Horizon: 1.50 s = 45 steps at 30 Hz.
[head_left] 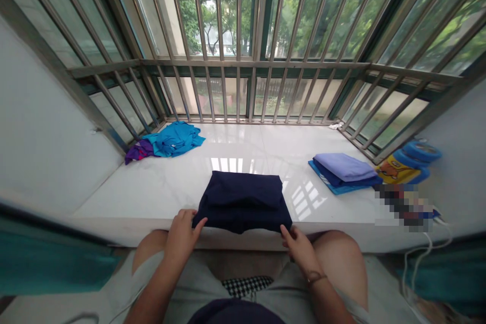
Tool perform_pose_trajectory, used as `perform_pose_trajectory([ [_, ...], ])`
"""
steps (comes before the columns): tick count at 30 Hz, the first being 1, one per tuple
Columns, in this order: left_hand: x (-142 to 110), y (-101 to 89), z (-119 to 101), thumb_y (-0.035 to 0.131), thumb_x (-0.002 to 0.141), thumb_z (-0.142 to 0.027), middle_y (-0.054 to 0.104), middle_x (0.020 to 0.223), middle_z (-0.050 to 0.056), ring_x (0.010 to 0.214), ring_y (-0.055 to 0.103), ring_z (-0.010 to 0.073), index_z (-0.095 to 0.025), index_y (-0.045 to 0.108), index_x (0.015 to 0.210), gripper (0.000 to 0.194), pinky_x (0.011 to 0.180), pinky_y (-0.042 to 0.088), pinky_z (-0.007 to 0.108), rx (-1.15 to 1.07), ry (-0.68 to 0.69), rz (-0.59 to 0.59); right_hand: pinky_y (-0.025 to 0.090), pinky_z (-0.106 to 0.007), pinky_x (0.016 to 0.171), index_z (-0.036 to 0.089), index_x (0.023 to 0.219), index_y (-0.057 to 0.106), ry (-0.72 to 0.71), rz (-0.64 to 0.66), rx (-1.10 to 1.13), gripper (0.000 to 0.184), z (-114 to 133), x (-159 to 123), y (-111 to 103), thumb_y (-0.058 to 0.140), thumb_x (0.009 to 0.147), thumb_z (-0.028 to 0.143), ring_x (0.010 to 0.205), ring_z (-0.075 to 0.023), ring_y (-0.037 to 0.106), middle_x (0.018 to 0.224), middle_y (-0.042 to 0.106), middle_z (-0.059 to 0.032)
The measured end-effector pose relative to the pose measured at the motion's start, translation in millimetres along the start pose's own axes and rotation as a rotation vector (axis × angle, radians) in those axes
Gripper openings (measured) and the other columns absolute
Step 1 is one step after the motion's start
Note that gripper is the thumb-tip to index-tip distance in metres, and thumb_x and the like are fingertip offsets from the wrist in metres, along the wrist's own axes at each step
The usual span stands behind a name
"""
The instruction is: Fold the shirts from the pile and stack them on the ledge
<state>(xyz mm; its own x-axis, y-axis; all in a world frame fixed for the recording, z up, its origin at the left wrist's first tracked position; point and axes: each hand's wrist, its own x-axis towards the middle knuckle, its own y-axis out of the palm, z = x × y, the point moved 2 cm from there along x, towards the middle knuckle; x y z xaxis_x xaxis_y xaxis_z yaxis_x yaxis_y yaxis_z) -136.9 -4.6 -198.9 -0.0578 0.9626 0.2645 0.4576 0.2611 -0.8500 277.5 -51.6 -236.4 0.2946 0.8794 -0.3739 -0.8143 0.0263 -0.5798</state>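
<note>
A folded navy garment lies on the white window ledge, its near edge at the ledge's front. My left hand grips the garment's near left corner with curled fingers. At the near right corner, my right hand pinches the cloth between thumb and fingers. I am seated, with my knees just below the ledge.
An unfolded heap of blue and purple clothes sits at the ledge's back left. A stack of folded blue garments lies to the right, beside a yellow and blue object. Metal window bars close off the back and sides.
</note>
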Motion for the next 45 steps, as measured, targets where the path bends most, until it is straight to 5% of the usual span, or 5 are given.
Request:
perform_pose_trajectory([
  [8,7,-3.8,-5,0.065,0.086,-0.056,0.067,0.077,0.001,0.081,0.068,0.0247,-0.026,0.057,0.084,0.032,0.074,0.053,0.035,-0.461,-0.308,0.193,0.058,-0.030,0.063,0.023,0.091,0.069,0.058,-0.085,0.407,0.053,-4,-6,-23,0.068,0.069,0.072,0.094,-0.0296,0.075,0.095,0.079,-0.0068],
  [15,-2,-12.6,-26,0.087,0.077,-0.036,0.078,0.102,0.003,0.078,0.075,0.0168,-0.028,0.063,0.129,0.058,0.075,0.062,0.030,-1.328,-0.843,0.372,0.063,-0.031,0.066,0.025,0.101,0.070,0.093,-0.140,0.997,0.047,26,-15,-35,0.085,0.071,0.057,0.079,-0.0225,0.076,0.095,0.081,-0.0025],
  [20,28,-3.6,-51,0.054,0.103,-0.051,0.061,0.159,0.013,0.146,0.060,0.0270,-0.029,0.054,0.150,0.052,0.117,0.054,0.046,-1.352,-0.481,0.305,0.066,-0.039,0.090,0.025,0.111,0.065,-0.101,-0.199,1.052,0.050,66,14,-26,0.079,0.080,0.063,0.113,-0.0275,0.077,0.125,0.078,-0.0096],
  [28,17,46.5,-41,0.044,0.107,-0.030,0.053,0.168,0.008,0.159,0.043,0.0320,-0.034,0.059,0.155,0.050,0.130,0.030,0.065,-0.071,0.229,0.334,0.049,-0.046,0.114,0.020,0.110,0.075,-0.468,-0.334,-0.417,0.027,103,17,-6,0.049,0.104,0.029,0.129,-0.0313,0.066,0.130,0.075,-0.0151],
  [45,87,6.3,-48,0.064,0.092,-0.038,0.070,0.083,0.004,0.082,0.063,0.0251,-0.026,0.068,0.084,0.015,0.084,0.047,0.036,-0.409,0.050,0.344,0.041,-0.031,0.071,0.020,0.107,0.064,-0.102,-0.311,-0.478,0.028,88,58,-48,0.047,0.112,0.042,0.088,-0.0257,0.074,0.090,0.075,-0.0109],
])
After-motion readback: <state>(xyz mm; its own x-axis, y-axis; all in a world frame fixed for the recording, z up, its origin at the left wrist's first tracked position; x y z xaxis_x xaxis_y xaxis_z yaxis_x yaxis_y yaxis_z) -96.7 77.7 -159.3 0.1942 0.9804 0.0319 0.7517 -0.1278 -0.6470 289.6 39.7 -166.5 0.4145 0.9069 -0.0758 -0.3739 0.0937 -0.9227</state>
